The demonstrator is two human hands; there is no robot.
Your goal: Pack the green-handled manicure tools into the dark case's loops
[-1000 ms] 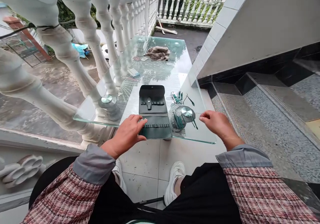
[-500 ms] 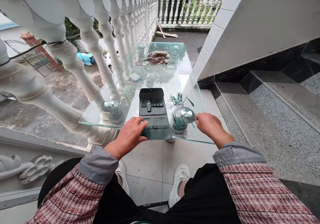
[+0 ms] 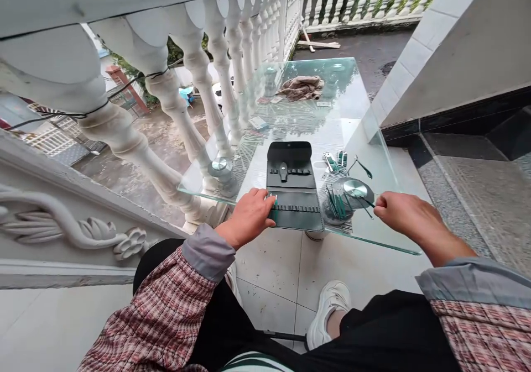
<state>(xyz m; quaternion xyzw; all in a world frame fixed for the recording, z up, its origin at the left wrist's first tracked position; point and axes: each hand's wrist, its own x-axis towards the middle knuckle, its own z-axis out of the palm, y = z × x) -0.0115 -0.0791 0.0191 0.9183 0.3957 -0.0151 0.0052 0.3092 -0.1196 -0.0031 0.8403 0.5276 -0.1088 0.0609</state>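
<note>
A dark green tool case [image 3: 292, 187] lies open on the glass table [image 3: 332, 118], with one tool in its upper loops. My left hand [image 3: 249, 217] rests on the case's lower left corner, fingers curled, a small green-handled tool at its fingertips. My right hand [image 3: 404, 214] hovers over the table's near right edge, fingers pinched on a thin green-handled tool whose tip points left. Several loose green-handled tools [image 3: 337, 203] lie right of the case, beside a round metal table fitting [image 3: 355, 188]. More small tools [image 3: 337, 159] and small scissors [image 3: 362, 166] lie further back.
A white stone balustrade [image 3: 207, 84] runs along the left. A crumpled brown cloth [image 3: 301, 87] and a small box [image 3: 258, 122] sit further back on the glass. Grey granite steps [image 3: 477, 184] rise on the right. My white shoes [image 3: 327, 308] rest on the tiled floor below.
The camera has swung left. My right hand has closed on a thin tool and drawn it back to the right, away from the loose pile. My left hand stays on the case.
</note>
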